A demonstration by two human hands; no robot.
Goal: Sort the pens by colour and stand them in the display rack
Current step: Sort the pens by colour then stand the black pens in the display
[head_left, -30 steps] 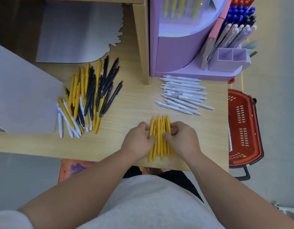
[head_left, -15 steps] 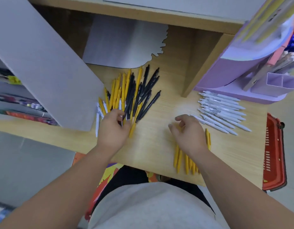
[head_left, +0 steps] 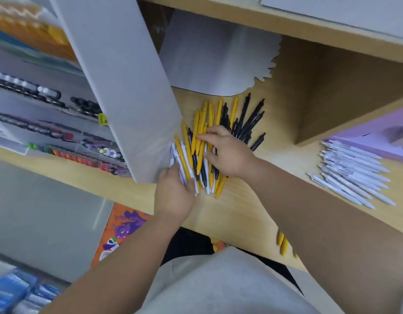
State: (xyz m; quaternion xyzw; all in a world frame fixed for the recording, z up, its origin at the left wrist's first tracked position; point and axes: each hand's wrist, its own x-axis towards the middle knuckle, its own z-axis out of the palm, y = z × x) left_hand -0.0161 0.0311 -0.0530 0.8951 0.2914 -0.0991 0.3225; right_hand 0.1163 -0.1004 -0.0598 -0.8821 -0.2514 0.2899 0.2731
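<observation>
A mixed heap of yellow, black and white pens lies on the wooden table. My left hand pinches the near ends of the white pens at the heap's left edge. My right hand lies flat on the heap with fingers spread over yellow pens, gripping nothing. A sorted row of white pens lies at the right. Ends of the sorted yellow pens show below my right forearm. A corner of the purple display rack is at the right edge.
A white panel leans beside the heap on the left, with shelves of markers behind it. A white scalloped sheet stands at the back. A wooden divider rises between the heap and the rack.
My right hand left the sorted yellow pens and moved left onto the mixed heap. My left hand slid to the heap's left edge onto the white pens. The camera swung left.
</observation>
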